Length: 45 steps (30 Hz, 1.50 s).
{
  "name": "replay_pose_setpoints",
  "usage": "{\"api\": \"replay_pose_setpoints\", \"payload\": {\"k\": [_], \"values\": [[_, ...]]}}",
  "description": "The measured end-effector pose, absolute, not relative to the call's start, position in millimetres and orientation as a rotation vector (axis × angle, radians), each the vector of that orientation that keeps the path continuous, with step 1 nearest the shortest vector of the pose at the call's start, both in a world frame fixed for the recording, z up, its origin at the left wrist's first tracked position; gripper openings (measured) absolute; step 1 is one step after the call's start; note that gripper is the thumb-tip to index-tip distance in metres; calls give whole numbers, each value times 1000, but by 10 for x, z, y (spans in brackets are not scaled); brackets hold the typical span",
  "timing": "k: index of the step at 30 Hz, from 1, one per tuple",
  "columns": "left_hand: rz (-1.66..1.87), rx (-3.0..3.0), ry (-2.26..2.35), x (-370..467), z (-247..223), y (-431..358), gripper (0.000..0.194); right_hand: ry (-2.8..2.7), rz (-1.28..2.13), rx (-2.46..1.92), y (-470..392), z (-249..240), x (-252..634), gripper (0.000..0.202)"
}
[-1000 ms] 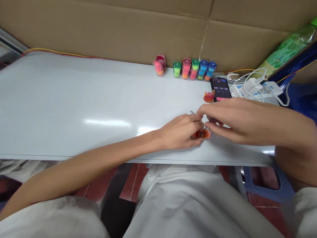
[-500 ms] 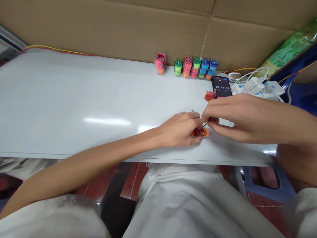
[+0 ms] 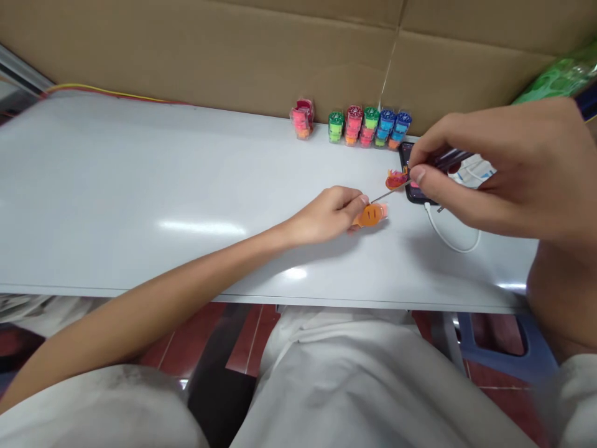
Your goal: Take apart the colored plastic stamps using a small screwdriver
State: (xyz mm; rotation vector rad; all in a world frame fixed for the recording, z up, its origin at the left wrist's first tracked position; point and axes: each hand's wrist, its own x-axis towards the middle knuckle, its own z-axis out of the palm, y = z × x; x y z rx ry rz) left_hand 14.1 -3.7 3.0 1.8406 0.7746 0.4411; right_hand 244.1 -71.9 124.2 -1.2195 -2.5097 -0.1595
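Observation:
My left hand [image 3: 333, 214] pinches a small orange plastic piece [image 3: 372, 216] with two dark slots in its face and a pale pink end, just over the table. My right hand [image 3: 485, 168] is closed round a screwdriver-like tool [image 3: 390, 191] with a thin metal shaft and a dark handle. Its tip meets the upper edge of the orange piece, near my left fingertips. A short metal end [image 3: 440, 210] shows below my right hand; what it belongs to is hidden. Just beyond lies a small red-orange and pink piece [image 3: 395, 180].
Several small green, pink and blue stacks in clear casings [image 3: 354, 126] stand along the cardboard wall [image 3: 233, 56], with a pink one [image 3: 303, 119] apart on their left. Partly behind my right hand lie a phone [image 3: 420, 194] and a white cable [image 3: 459, 251].
Both hands have moved away from the table's front edge, the right hand also rightward. The orange piece now turns its slotted face up; before, a round, shiny orange part showed.

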Motion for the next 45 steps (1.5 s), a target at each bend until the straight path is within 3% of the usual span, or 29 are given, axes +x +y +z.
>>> {"api": "replay_pose_setpoints", "payload": {"k": [4, 19, 29, 33, 38, 45], "values": [[445, 1532, 747, 152, -39, 50, 37, -2597, -60, -1171, -643, 1126, 2402, 13], [446, 1424, 748, 36, 80, 241, 39, -2576, -96, -1237, -684, 1202, 2411, 13], [594, 2596, 1147, -148, 16, 509, 26, -2619, -14, -1199, -661, 1185, 2465, 16], [438, 2629, 1141, -199, 34, 569, 24, -2627, -25, -1192, -685, 1222, 2480, 17], [130, 2659, 851, -350, 161, 675, 38, -2640, -51, -1215, -706, 1269, 2501, 19], [245, 2712, 971, -388, 188, 718, 30, -2640, -116, -1246, -725, 1293, 2553, 18]]}}
